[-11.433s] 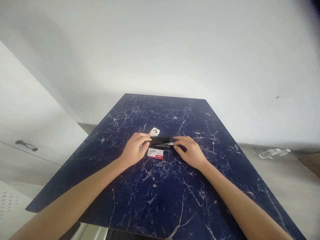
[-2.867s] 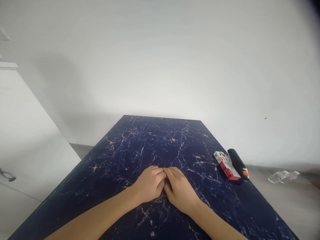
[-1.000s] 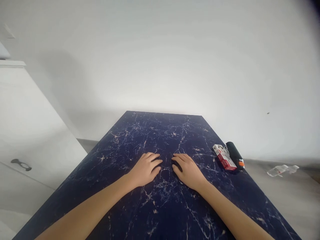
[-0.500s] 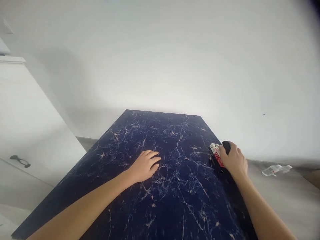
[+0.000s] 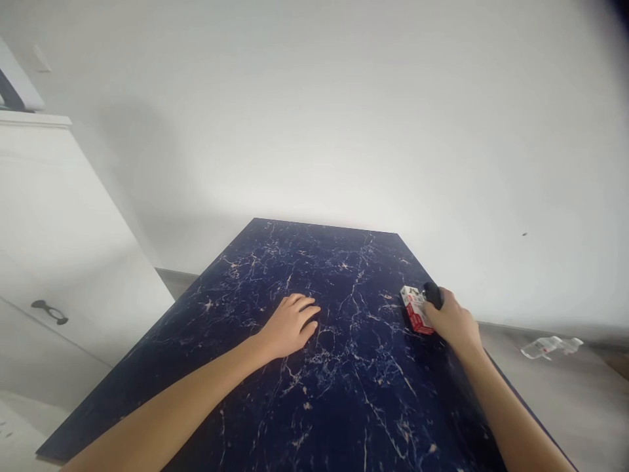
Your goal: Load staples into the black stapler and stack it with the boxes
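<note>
From my seat I see a pale wall [image 5: 314, 118] filling most of the head view, a dark blue marbled table [image 5: 334, 400] running up toward it, and a white cabinet [image 5: 63, 223] off to the left. The left hand [image 5: 289, 326] lies palm down near the middle of the tabletop, loosely splayed. The right hand [image 5: 457, 322] is out at the table's right edge, its grip drawn in tight. On the floor beyond that edge I make out a clear plastic bottle [image 5: 545, 346]. What the right hand holds is a black stapler [image 5: 433, 295], mostly covered, its rounded end poking out; I can't tell whether it is lifted or resting. Just left of it sit red-and-white boxes [image 5: 417, 317], bunched together and partly overlapped by the right hand.
</note>
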`<state>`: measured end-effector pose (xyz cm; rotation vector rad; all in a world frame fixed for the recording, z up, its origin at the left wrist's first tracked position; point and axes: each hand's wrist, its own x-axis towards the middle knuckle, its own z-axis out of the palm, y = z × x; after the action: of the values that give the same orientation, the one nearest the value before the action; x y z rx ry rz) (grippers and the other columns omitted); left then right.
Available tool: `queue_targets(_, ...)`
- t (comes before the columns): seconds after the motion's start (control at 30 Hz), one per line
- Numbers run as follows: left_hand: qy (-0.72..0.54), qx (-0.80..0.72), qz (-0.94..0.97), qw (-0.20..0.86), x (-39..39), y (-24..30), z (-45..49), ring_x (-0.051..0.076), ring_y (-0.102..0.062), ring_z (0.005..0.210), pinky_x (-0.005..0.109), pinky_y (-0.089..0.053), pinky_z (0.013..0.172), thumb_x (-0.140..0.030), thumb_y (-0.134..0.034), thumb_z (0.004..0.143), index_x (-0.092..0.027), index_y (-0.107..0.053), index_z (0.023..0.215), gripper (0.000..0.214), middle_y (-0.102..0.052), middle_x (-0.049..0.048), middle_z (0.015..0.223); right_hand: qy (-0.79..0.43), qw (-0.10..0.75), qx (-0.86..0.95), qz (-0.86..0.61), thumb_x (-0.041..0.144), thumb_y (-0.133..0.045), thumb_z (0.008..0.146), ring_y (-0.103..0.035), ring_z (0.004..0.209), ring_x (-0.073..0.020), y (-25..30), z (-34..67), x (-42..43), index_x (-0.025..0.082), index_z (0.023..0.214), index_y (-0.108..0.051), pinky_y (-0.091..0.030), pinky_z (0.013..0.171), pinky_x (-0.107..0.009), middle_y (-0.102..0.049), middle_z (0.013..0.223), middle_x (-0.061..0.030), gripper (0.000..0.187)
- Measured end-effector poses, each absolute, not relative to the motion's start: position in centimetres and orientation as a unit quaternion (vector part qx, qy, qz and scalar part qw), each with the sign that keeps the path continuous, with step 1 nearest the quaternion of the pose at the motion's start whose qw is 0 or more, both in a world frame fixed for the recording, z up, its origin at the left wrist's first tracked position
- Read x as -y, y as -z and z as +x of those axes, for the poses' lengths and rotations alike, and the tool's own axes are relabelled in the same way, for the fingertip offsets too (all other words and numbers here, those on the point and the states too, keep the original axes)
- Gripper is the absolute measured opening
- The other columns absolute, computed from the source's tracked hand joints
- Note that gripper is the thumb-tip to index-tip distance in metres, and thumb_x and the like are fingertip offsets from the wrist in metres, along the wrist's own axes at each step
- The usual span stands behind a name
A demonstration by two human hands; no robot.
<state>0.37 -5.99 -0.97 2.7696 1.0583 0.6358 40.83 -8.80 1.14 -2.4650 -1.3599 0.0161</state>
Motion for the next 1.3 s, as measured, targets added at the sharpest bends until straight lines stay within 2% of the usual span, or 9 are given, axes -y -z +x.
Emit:
queue_targets(0.1,-0.251,-0.364,0.897,0.023,5.0,0.1,-1.6,0.031,-0.045,0.138,0.057,-0.038,0.115,-0.036,-0.044,0.105,-0.027,-0.06,0.139,0.039,-0.058,0.0064,0.145,-0.043,0.149,0.498,-0.853,0.05,-0.044,0.094,-0.07,0.105,-0.0381,-1.9,37.1,8.4,0.02,0.153,-0.042,-0.052,0.087,-0.046,-0.072,0.117,-0.019,0.066)
queue_targets(0.27,-0.312,-0.456,0.834,0.012,2.6,-0.2,-9.7,0.029,-0.057,0.124,0.052,-0.042,0.111,-0.036,-0.045,0.103,-0.023,-0.068,0.126,0.035,-0.067,0.0088,0.131,-0.075,0.163,0.56,-0.809,0.05,-0.046,0.094,-0.072,0.101,-0.0367,-2.4,29.9,7.0,0.013,0.153,-0.04,-0.053,0.087,-0.046,-0.073,0.112,-0.0219,0.07)
queue_targets(0.47,-0.363,-0.571,0.734,0.06,0.1,1.0,-16.7,0.028,-0.066,0.112,0.048,-0.049,0.105,-0.037,-0.046,0.099,-0.02,-0.068,0.121,0.035,-0.072,0.01,0.121,-0.151,0.231,0.623,-0.732,0.05,-0.053,0.092,-0.072,0.104,-0.0355,-2.3,18.9,4.1,0.013,0.153,-0.04,-0.053,0.088,-0.043,-0.072,0.118,-0.0205,0.072)
queue_targets(0.77,-0.344,-0.574,0.736,0.096,-0.7,0.8,-17.9,0.026,-0.067,0.112,0.041,-0.049,0.103,-0.033,-0.036,0.103,-0.02,-0.072,0.116,0.04,-0.074,0.008,0.118,-0.231,0.343,0.671,-0.615,0.05,-0.058,0.091,-0.064,0.117,-0.038,-1.3,-1.2,0.0,0.012,0.145,-0.043,-0.048,0.099,-0.049,-0.061,0.132,-0.0235,0.068)
queue_targets(0.87,-0.322,-0.562,0.75,0.131,-0.6,0.1,-19.2,0.026,-0.066,0.113,0.037,-0.049,0.101,-0.04,-0.039,0.102,-0.022,-0.073,0.117,0.041,-0.073,0.0066,0.121,-0.243,0.362,0.671,-0.599,0.057,-0.043,0.099,-0.06,0.123,-0.0371,-0.7,-2.0,-1.5,0.014,0.146,-0.046,-0.044,0.104,-0.051,-0.053,0.142,-0.0241,0.064)
queue_targets(0.93,-0.3,-0.547,0.765,0.162,-0.5,-0.4,-19.9,0.026,-0.067,0.11,0.035,-0.051,0.097,-0.049,-0.047,0.099,-0.025,-0.074,0.117,0.04,-0.073,0.0046,0.119,-0.248,0.376,0.68,-0.578,0.053,-0.03,0.105,-0.056,0.13,-0.0326,-0.3,-0.8,-2.7,0.017,0.143,-0.051,-0.04,0.11,-0.047,-0.053,0.146,-0.0189,0.057)
queue_targets(1.03,-0.266,-0.519,0.787,0.202,-0.3,-1.2,-20.6,0.025,-0.069,0.097,0.033,-0.053,0.087,-0.059,-0.062,0.089,-0.025,-0.076,0.113,0.044,-0.076,0.0031,0.107,-0.266,0.382,0.706,-0.534,0.044,-0.018,0.108,-0.056,0.131,-0.0238,0.3,1.4,-4.2,0.024,0.136,-0.061,-0.039,0.113,-0.039,-0.065,0.135,-0.0084,0.055)
queue_targets(1.17,-0.239,-0.491,0.805,0.233,-0.2,-1.9,-20.9,0.027,-0.067,0.099,0.034,-0.052,0.086,-0.062,-0.065,0.087,-0.021,-0.075,0.116,0.051,-0.074,0.0054,0.106,-0.288,0.367,0.727,-0.504,0.043,-0.03,0.107,-0.062,0.122,-0.0221,0.9,2.3,-5.4,0.027,0.123,-0.07,-0.044,0.107,-0.036,-0.073,0.122,-0.0043,0.046)
queue_targets(1.3,-0.259,-0.499,0.8,0.21,0.0,-1.7,-20.9,0.031,-0.064,0.114,0.039,-0.052,0.096,-0.061,-0.069,0.085,-0.025,-0.073,0.123,0.053,-0.069,0.0081,0.126,-0.282,0.374,0.714,-0.521,0.034,-0.036,0.103,-0.063,0.12,-0.0212,1.7,2.5,-6.0,0.024,0.115,-0.072,-0.045,0.107,-0.036,-0.071,0.123,-0.0054,0.039)
